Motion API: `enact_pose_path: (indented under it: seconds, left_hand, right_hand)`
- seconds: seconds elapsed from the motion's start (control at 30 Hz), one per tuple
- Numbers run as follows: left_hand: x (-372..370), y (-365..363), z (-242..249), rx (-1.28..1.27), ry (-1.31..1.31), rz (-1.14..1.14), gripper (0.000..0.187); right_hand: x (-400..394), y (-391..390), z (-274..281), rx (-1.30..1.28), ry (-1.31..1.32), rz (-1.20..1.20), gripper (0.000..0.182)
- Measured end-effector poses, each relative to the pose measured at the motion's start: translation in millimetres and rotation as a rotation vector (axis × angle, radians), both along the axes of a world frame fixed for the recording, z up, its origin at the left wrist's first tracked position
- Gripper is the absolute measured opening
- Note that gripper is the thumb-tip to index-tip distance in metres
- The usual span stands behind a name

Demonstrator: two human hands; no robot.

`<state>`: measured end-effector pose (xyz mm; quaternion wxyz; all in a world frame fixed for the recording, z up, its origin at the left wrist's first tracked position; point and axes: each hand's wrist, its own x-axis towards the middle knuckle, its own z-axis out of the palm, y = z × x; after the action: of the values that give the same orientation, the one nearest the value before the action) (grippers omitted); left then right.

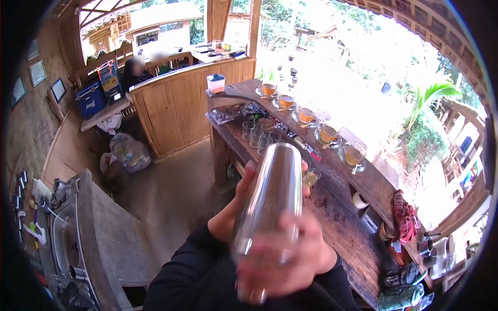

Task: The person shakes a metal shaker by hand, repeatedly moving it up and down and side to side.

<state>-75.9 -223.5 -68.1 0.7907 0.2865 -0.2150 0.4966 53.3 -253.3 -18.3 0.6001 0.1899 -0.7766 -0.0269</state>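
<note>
A shiny metal cocktail shaker (276, 181) is held at a tilt in front of my chest, its rounded end pointing up and away. My left hand (227, 216) is closed around its far part, with the thumb on the left side and fingertips showing on the right. Around the nearer, lower end wraps my right hand (303, 254), smeared by motion. Just beyond the shaker, a glass with some pale yellow liquid (312, 178) stands on the wooden counter (337, 223), partly hidden by my left fingers.
Several glass cups of amber drink (328, 133) on saucers line the raised ledge. Clear glasses (257, 137) cluster below it. Red cord (406, 217) and jars lie at right. A sink (56, 228) is at left, a filled plastic bag (129, 153) on the floor, a person (134, 75) behind.
</note>
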Motion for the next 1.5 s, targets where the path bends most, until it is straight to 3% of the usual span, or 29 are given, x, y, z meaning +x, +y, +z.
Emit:
enact_pose_path:
  seconds: [0.03,0.07,0.13,0.23,0.27,0.3,0.33,0.47,0.53,0.6,0.67,0.73,0.8,0.83,0.87,0.9,0.93,0.97,1.0,1.07,1.13,1.17,1.2,1.27,1.33,1.4,1.43,1.47,1.5]
  left_hand:
    - [-11,12,-2,-0.127,0.031,-0.099,0.079]
    - [-9,19,-3,-0.405,-0.170,-0.214,0.072]
    - [-12,10,-14,-0.438,-0.149,-0.193,0.071]
    - [-24,14,-13,-0.435,-0.043,-0.128,0.068]
    - [-29,19,-7,-0.415,-0.004,-0.105,0.067]
    - [-33,7,9,-0.212,0.125,0.070,0.068]
    - [-32,2,11,-0.100,0.141,0.201,0.071]
    - [-36,11,25,-0.299,0.167,0.106,0.065]
    - [-37,-2,15,-0.356,0.181,0.120,0.064]
    - [-37,-6,19,-0.392,0.221,0.142,0.063]
    - [-38,-5,26,-0.412,0.238,0.181,0.063]
    - [-34,-12,31,-0.012,0.217,0.189,0.074]
    - [-21,-6,27,0.085,0.079,0.287,0.079]
    - [-26,5,17,0.007,0.063,0.085,0.079]
    - [-34,21,4,-0.074,0.046,-0.119,0.079]
    - [-34,33,-4,-0.247,0.119,-0.043,0.067]
    - [-26,40,-19,-0.254,0.119,-0.042,0.067]
    - [-14,47,-37,-0.231,0.058,0.078,0.059]
    - [-2,51,-48,-0.206,-0.005,0.202,0.050]
    - [-1,48,-36,-0.165,-0.062,0.327,0.042]
    - [-9,5,27,-0.184,0.179,0.060,0.061]
    - [2,-8,35,-0.154,0.161,0.179,0.071]
    - [7,-14,34,0.065,0.169,0.301,0.073]
    - [11,-6,26,0.226,0.173,0.371,0.078]
    - [9,-1,18,-0.226,0.079,0.024,0.076]
    - [104,16,14,0.215,-1.235,-0.155,0.062]
    - [102,10,15,0.212,-1.238,-0.152,0.062]
    - [88,6,18,0.077,-0.901,-0.083,0.063]
    - [68,3,25,-0.046,-0.553,-0.020,0.064]
  right_hand:
    - [-6,27,-4,-0.003,-0.067,-0.084,0.026]
    - [-17,47,1,-0.175,-0.141,-0.086,0.033]
    - [-42,70,-1,-0.497,-0.109,-0.160,0.050]
    - [-32,51,9,-0.379,-0.116,-0.148,0.046]
    - [-25,35,6,-0.150,-0.138,-0.075,0.052]
    - [-23,27,6,0.074,-0.168,-0.002,0.059]
    - [-25,31,10,0.089,-0.168,-0.004,0.059]
    - [-46,52,4,0.111,0.016,-0.186,0.038]
    - [-60,68,4,-0.382,-0.103,-0.085,0.038]
    - [-48,53,9,-0.330,-0.050,-0.065,0.022]
    - [-26,24,14,-0.093,-0.154,-0.055,0.027]
    - [-26,20,11,-0.032,-0.092,-0.027,0.022]
    - [-30,17,12,0.100,0.047,0.027,0.015]
    - [-30,16,12,0.163,0.115,0.053,0.014]
    - [-31,28,5,0.070,0.018,-0.110,0.020]
    - [-35,48,-4,-0.029,-0.081,-0.274,0.035]
    - [-41,66,-2,-0.278,-0.156,-0.129,0.040]
    - [-51,65,-2,-0.577,-0.056,-0.184,0.031]
    - [-46,66,-1,-0.679,-0.047,-0.192,0.033]
    - [-21,47,16,-0.433,-0.087,-0.129,0.031]
    - [8,10,23,-0.070,-0.107,-0.206,0.026]
    - [12,5,17,0.131,-0.032,-0.084,0.025]
    - [14,3,13,0.331,0.045,0.037,0.024]
    - [16,9,10,0.213,0.044,0.054,0.024]
    - [8,27,-4,-0.061,0.000,-0.034,0.024]
    - [-2,56,3,-0.320,-0.160,-0.123,0.039]
    - [0,56,4,-0.361,-0.124,-0.155,0.041]
    - [3,56,7,-0.393,-0.090,-0.187,0.044]
    - [15,47,13,-0.233,-0.131,-0.190,0.046]
